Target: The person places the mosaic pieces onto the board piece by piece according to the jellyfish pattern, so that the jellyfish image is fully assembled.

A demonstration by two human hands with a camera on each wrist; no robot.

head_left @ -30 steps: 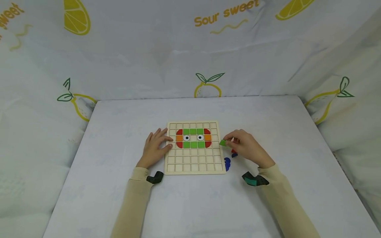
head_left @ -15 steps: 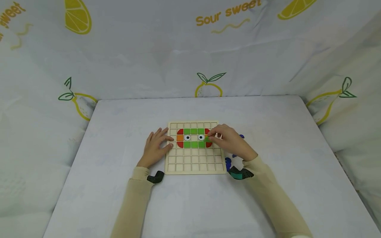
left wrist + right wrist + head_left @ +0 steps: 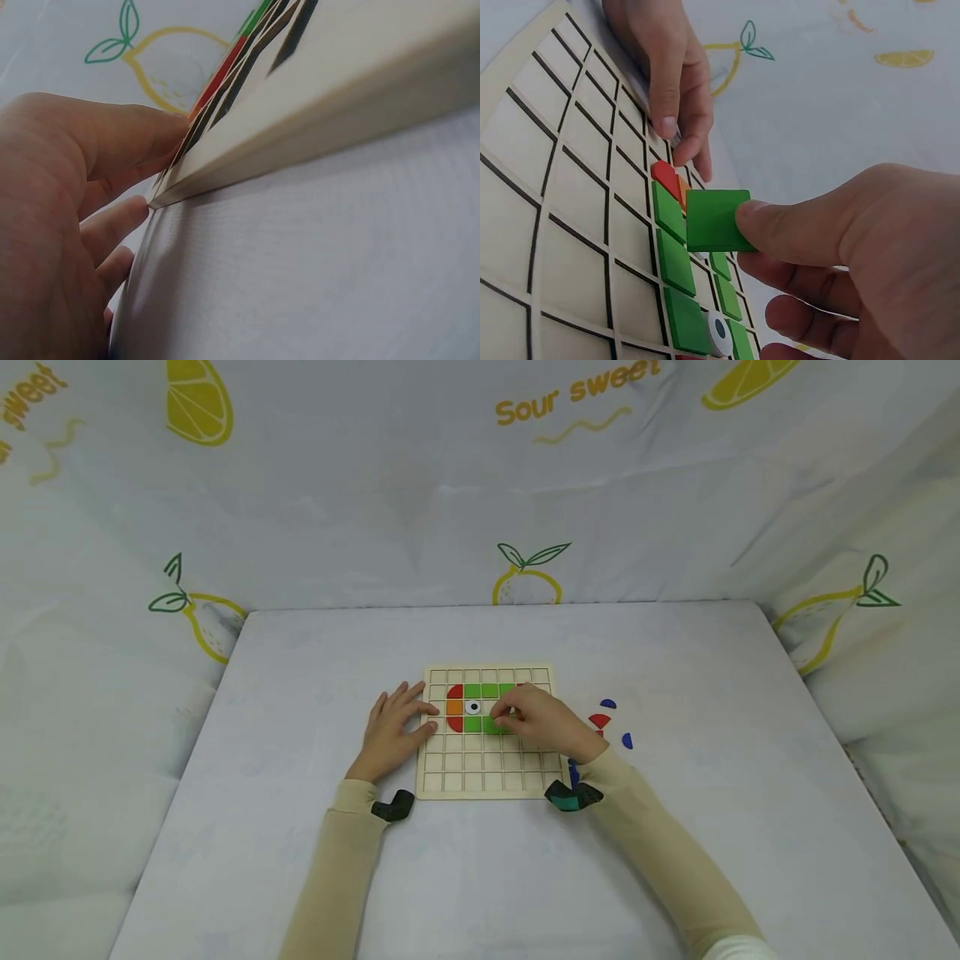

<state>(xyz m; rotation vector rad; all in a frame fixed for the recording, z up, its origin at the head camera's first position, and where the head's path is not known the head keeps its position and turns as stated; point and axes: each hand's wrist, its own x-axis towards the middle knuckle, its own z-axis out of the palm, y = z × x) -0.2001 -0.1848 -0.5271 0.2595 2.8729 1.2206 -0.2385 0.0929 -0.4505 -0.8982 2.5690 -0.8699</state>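
Observation:
A wooden grid board (image 3: 453, 787) lies flat on the table. My left hand (image 3: 393, 731) rests at its left edge, fingers spread; in the left wrist view the fingertips touch the board's rim. Over the board, my right hand (image 3: 546, 720) pinches a green square tile (image 3: 714, 222) between thumb and fingers. Beneath it, rows of green tiles (image 3: 489, 691) sit in the grid, with red rounded tiles (image 3: 455, 724) and an orange tile (image 3: 454, 707) at the left end. One eye tile (image 3: 472, 707) shows in the head view; my right hand hides the other, visible as an eye disc (image 3: 719, 333) in the right wrist view.
Right of the board lie a red wedge piece (image 3: 600, 720) and blue half-round pieces (image 3: 627, 741). More blue pieces (image 3: 573, 772) lie by the board's right edge, partly hidden by the right wrist. A patterned white cloth (image 3: 337, 527) hangs behind the table.
My right hand has moved left with the green tile, from beside the board's right edge to over its middle. The loose pieces on the right are uncovered. My left hand stays put.

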